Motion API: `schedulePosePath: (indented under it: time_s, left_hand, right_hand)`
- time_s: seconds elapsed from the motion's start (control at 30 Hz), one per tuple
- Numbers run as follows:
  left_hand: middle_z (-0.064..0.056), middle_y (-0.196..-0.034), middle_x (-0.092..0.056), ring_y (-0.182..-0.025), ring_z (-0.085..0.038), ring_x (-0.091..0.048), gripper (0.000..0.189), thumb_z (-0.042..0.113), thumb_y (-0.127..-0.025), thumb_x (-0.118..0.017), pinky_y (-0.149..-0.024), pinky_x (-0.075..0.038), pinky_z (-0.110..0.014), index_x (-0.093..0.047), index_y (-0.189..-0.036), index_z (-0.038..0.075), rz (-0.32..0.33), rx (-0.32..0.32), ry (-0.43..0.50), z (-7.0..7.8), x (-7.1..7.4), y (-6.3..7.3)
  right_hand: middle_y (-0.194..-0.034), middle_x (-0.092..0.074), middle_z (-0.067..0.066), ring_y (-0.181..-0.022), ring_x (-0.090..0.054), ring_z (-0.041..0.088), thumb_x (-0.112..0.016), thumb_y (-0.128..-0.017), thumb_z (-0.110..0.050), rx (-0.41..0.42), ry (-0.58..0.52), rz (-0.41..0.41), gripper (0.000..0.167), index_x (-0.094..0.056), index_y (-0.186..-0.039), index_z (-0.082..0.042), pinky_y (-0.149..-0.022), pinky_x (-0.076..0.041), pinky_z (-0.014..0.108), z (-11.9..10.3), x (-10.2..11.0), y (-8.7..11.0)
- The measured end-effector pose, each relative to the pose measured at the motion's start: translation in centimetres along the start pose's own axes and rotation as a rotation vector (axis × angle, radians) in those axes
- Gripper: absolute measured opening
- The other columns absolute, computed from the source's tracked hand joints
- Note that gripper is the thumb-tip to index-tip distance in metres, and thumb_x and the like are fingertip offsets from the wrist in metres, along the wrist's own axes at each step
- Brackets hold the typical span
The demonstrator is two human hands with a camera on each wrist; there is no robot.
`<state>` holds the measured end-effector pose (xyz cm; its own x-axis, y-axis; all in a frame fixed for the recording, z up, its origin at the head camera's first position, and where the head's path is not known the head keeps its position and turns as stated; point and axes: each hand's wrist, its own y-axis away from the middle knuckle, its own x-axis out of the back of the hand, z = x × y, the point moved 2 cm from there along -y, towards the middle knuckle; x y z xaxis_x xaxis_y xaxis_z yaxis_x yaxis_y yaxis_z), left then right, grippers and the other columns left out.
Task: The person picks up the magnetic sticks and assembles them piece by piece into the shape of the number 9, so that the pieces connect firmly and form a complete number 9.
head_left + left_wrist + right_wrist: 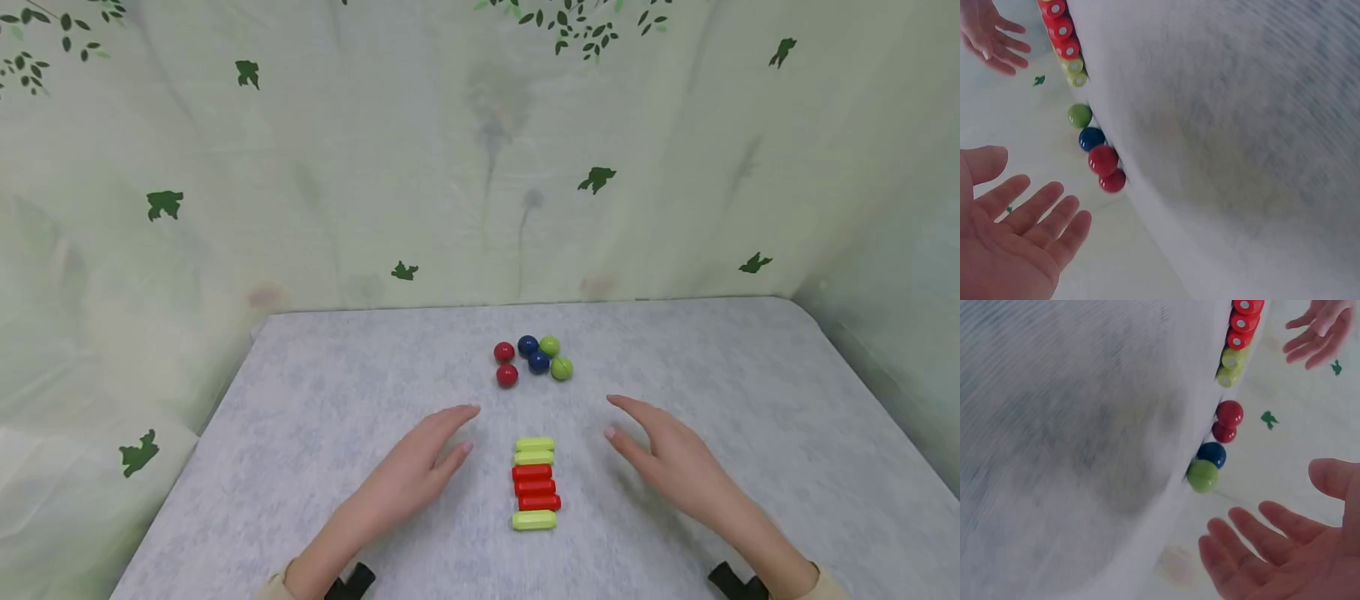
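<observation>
Both hands hover over the table with nothing in them. My left hand (417,457) is on the left of a column of small sticks, fingers extended and thumb apart. Opposite it, my right hand (671,454) is held the same way. Between them lie yellow-green sticks (534,520) and red sticks (534,487), side by side in one column. Beyond the column sit glossy balls in a loose cluster: two red balls (507,376), two dark blue balls (538,362) and two green balls (562,368). In the left wrist view, the palm of my left hand (1016,244) faces the balls.
A grey mottled cloth covers the table (300,400). Behind it hangs a pale curtain (420,167) with leaf prints, which also closes off the left and right sides. Dark wrist straps (351,582) show at the lower edge.
</observation>
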<state>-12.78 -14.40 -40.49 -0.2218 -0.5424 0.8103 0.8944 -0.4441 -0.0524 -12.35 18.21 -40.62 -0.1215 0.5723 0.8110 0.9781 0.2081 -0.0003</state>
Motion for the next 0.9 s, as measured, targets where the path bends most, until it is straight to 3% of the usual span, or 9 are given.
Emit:
schedulePosePath:
  time_s: [0.2,0.37,0.6,0.9]
  left_hand:
    - [-0.002,-0.13,-0.06,-0.116,-0.016,-0.056,0.039,0.019,-0.101,-0.057,-0.094,-0.048,-0.041,-0.054,-0.139,0.013,-0.048,0.047,0.26,-0.3,-1.1,-1.9]
    - [-0.002,-0.117,-0.064,-0.105,-0.016,-0.06,0.036,0.016,-0.099,-0.057,-0.087,-0.051,-0.036,-0.056,-0.135,0.011,-0.102,0.091,0.381,-0.1,-2.9,-3.7]
    - [0.0,-0.106,-0.063,-0.092,-0.017,-0.06,0.031,0.012,-0.094,-0.061,-0.076,-0.052,-0.029,-0.062,-0.125,0.007,-0.164,0.151,0.453,0.2,-4.8,-5.5]
    - [0.001,-0.093,-0.062,-0.08,-0.015,-0.057,0.021,0.009,-0.09,-0.067,-0.07,-0.048,-0.026,-0.069,-0.111,0.006,-0.164,0.127,0.432,-0.3,-5.7,-6.5]
  right_hand:
    - [-0.13,-0.061,0.005,-0.113,-0.059,0.021,-0.059,-0.099,-0.037,0.027,-0.253,-0.08,0.044,-0.057,-0.135,-0.012,-0.09,-0.05,0.044,-0.5,-1.5,-1.9]
    - [-0.122,-0.065,0.005,-0.107,-0.062,0.021,-0.061,-0.098,-0.023,0.052,-0.369,-0.2,0.033,-0.063,-0.128,-0.008,-0.088,-0.052,0.04,-0.7,-3.2,-3.5]
    - [-0.112,-0.067,0.0,-0.098,-0.061,0.017,-0.063,-0.097,-0.017,0.116,-0.357,-0.348,0.028,-0.066,-0.123,-0.008,-0.086,-0.052,0.036,-0.8,-4.8,-5.3]
    - [-0.093,-0.063,-0.004,-0.081,-0.056,0.017,-0.067,-0.09,-0.009,0.176,-0.286,-0.359,0.023,-0.07,-0.113,-0.011,-0.07,-0.048,0.03,-1.3,-5.6,-6.4]
